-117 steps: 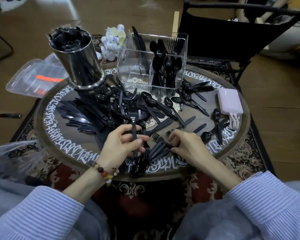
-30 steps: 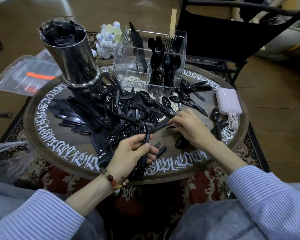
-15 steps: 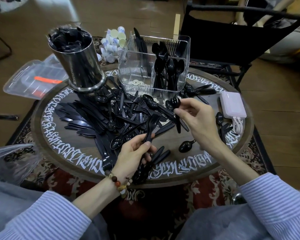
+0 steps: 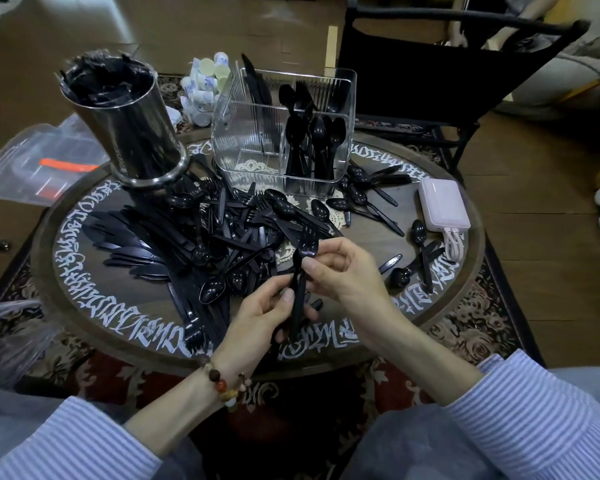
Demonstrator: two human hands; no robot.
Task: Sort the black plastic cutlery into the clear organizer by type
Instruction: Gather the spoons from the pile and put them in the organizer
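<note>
Black plastic forks, knives and spoons lie in a heap [image 4: 222, 237] across the round table [image 4: 94, 299]. The clear organizer [image 4: 257, 140] stands at the back, with spoons upright in its right front compartment and knives at the back left. My left hand [image 4: 257, 320] grips a bunch of black forks [image 4: 300, 289] by the handles, tines pointing away from me. My right hand [image 4: 340, 268] pinches the same bunch just above the left hand, a fork's tines showing past its fingers.
A steel cylinder [image 4: 129, 133] stuffed with black plastic stands at the back left. A pink power bank [image 4: 444, 206] with a cable lies at the right. Loose spoons lie near it. A black chair [image 4: 430, 64] stands behind the table; small white cups [image 4: 205, 84] sit behind the organizer.
My right hand picked a fork off the table, lifted it and has brought it leftward to the bunch in my left hand. The two hands now meet over the table's front.
</note>
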